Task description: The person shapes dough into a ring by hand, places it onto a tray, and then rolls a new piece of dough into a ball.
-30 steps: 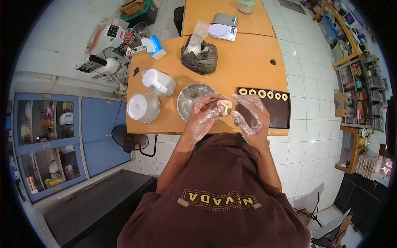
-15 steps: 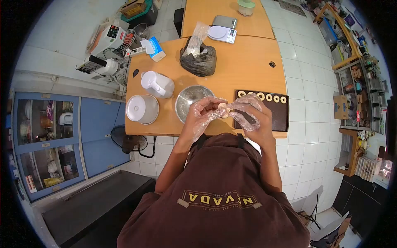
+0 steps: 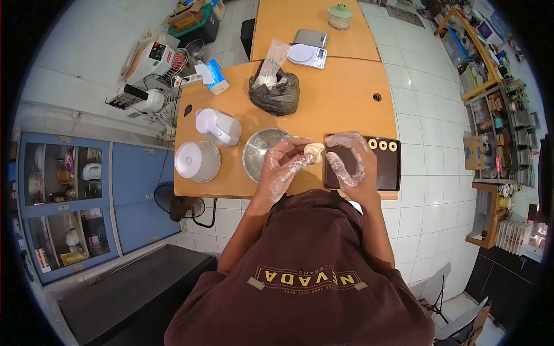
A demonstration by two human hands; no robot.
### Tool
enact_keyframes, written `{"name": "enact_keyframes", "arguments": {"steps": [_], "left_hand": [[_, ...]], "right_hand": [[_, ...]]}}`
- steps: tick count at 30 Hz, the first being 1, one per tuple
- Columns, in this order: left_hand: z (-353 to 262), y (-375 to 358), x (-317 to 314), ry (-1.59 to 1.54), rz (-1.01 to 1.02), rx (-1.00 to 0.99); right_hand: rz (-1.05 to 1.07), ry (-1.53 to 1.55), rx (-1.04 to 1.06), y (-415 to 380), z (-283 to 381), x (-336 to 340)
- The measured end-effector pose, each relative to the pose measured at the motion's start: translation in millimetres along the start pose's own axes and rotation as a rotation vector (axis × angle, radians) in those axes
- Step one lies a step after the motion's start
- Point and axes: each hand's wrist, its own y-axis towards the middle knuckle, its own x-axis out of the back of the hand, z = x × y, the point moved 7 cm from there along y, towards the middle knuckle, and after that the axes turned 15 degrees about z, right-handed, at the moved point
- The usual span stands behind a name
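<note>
A small pale round of dough (image 3: 314, 152) is pinched between the fingers and thumb of my left hand (image 3: 284, 164), in front of my body. My right hand (image 3: 356, 161) is just to its right, with thumb and fingers apart and nothing between them. Both hands wear clear plastic gloves dusted with white. Behind my left hand is a metal mixing bowl (image 3: 254, 153) with pale residue on its wall. A dark baking tray (image 3: 388, 173) lies partly behind my right hand, with ring-shaped dough pieces (image 3: 382, 146) along its far edge; some are hidden by the hand.
Left of the bowl stand a white pitcher (image 3: 218, 127) and a white lidded tub (image 3: 197, 161). Farther back are a black plastic bag (image 3: 277, 97), a tissue box (image 3: 216, 77), a white kitchen scale (image 3: 307, 56) and a green-lidded chopper (image 3: 340, 17).
My right hand has parted from the dough and moved slightly right, its fingers opening. The dough now shows as a rounded piece in my left hand. The camera view has shifted slightly.
</note>
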Motion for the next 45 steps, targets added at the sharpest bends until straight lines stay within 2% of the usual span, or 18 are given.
{"name": "enact_keyframes", "arguments": {"steps": [6,15,22,28,31,45], "left_hand": [[-20,2,-4,0.206,-0.043,-0.112],[-19,2,-7,0.284,-0.064,-0.022],[-18,2,-5,0.26,-0.008,-0.048],[-7,0,5,0.198,0.009,-0.039],[-3,-2,6,0.189,0.016,-0.033],[-10,-3,-12,0.182,0.042,-0.109]], "right_hand": [[0.0,-0.053,-0.002,7,-2,2],[-0.016,-0.062,0.027,9,-5,-1],[0.01,-0.107,0.075,6,-6,-2],[-0.028,0.03,0.049,8,11,2],[0.017,-0.084,0.132,4,9,0],[0.019,-0.074,0.126,-2,11,-3]]}}
